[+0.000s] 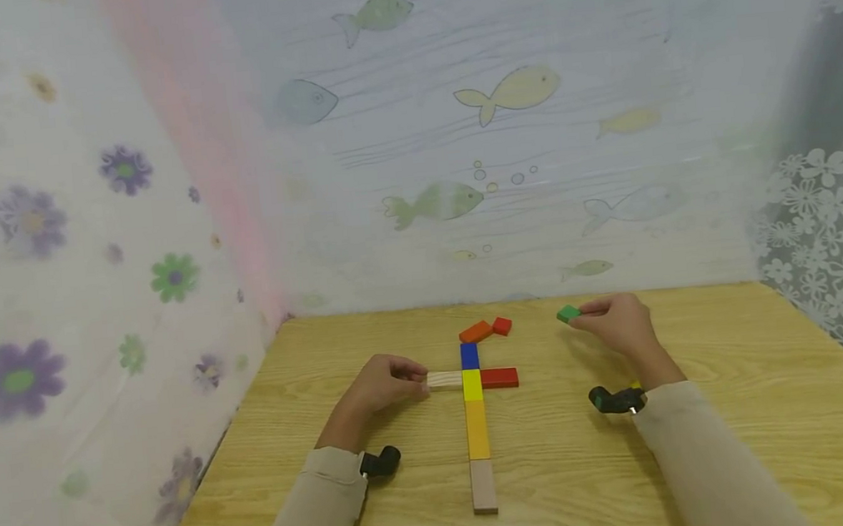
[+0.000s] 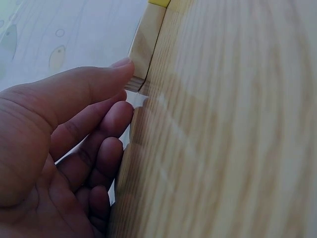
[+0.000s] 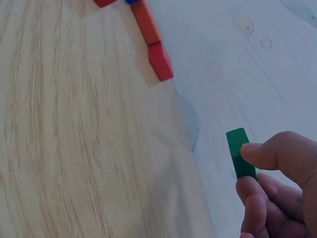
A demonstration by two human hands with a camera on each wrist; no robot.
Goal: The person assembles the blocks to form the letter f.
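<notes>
Flat wooden blocks form a cross on the table. Its column runs from a blue block (image 1: 470, 356) through a yellow block (image 1: 472, 385) and an orange-yellow block (image 1: 477, 429) to a pale brown block (image 1: 483, 486). A red block (image 1: 499, 378) lies against the yellow one's right side, a plain wooden block (image 1: 444, 380) against its left. My left hand (image 1: 383, 386) holds the plain block's outer end between thumb and fingers. My right hand (image 1: 619, 329) pinches a small green block (image 3: 239, 151), held above the table at the back right.
Beyond the blue block, an orange block (image 1: 476, 332) lies slanted, touching a small red block (image 1: 502, 326). Something yellow (image 1: 635, 385) shows partly behind the right wrist. A wall covering with fish (image 1: 446, 201) rises behind the wooden table (image 1: 561, 485); a flowered one (image 1: 32, 280) stands left.
</notes>
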